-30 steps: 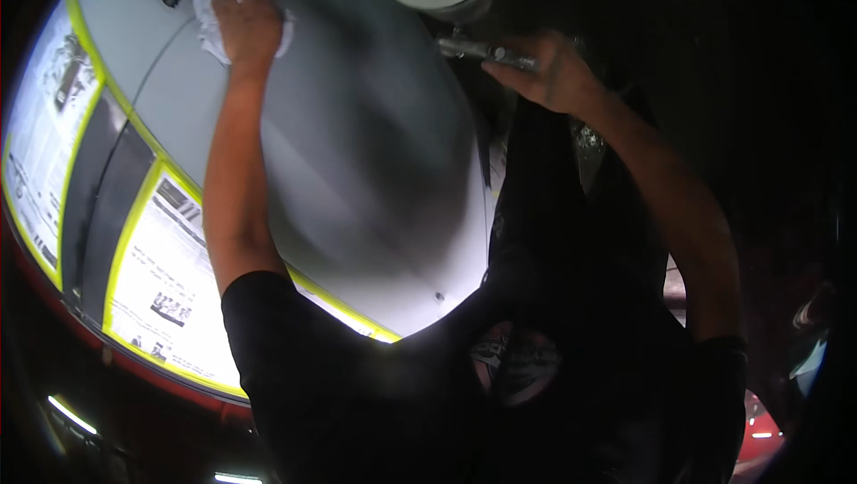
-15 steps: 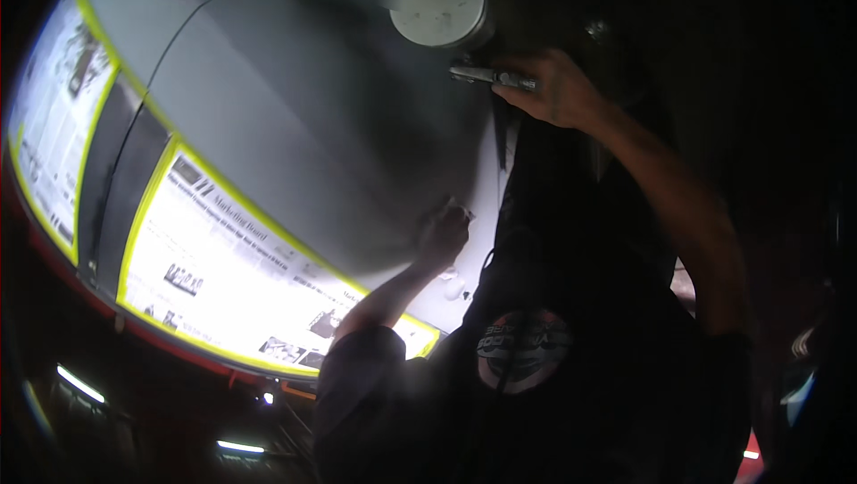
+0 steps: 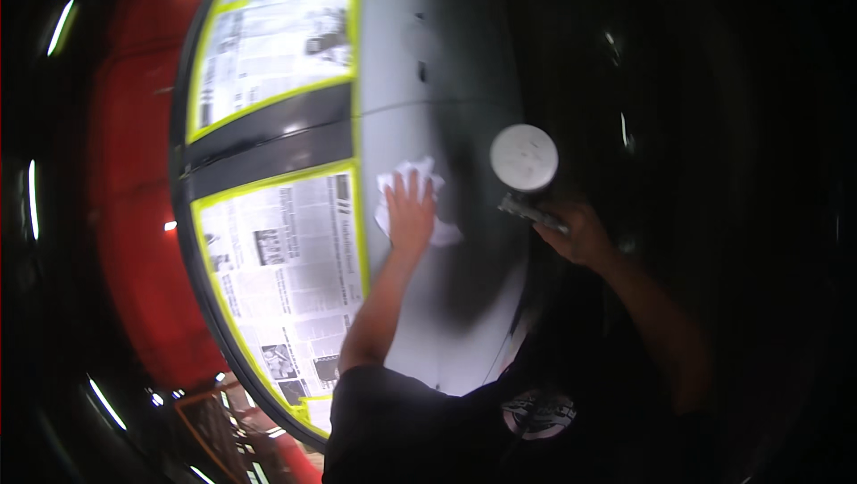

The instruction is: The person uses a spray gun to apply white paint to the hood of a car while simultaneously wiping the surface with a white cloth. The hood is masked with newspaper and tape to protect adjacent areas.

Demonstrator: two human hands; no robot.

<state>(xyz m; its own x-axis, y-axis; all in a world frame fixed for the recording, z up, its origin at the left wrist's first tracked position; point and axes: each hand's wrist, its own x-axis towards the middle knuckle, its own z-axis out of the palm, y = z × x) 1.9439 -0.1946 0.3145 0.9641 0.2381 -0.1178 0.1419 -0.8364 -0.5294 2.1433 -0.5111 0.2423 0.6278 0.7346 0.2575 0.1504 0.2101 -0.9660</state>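
Resting spread: your left hand (image 3: 411,219) on white cloth (image 3: 445,232), likely soft, light; palm centrally. Right hand (image 3: 578,232) grips spray gun (image 3: 535,213).

A crumpled white cloth (image 3: 445,230) lies against grey bodywork (image 3: 420,305), near an apparently upright, white-topped spray gun (image 3: 524,159).

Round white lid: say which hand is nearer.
Right. The right hand is just below and right of the round white lid; the left hand is farther off, lower left, on a white cloth.
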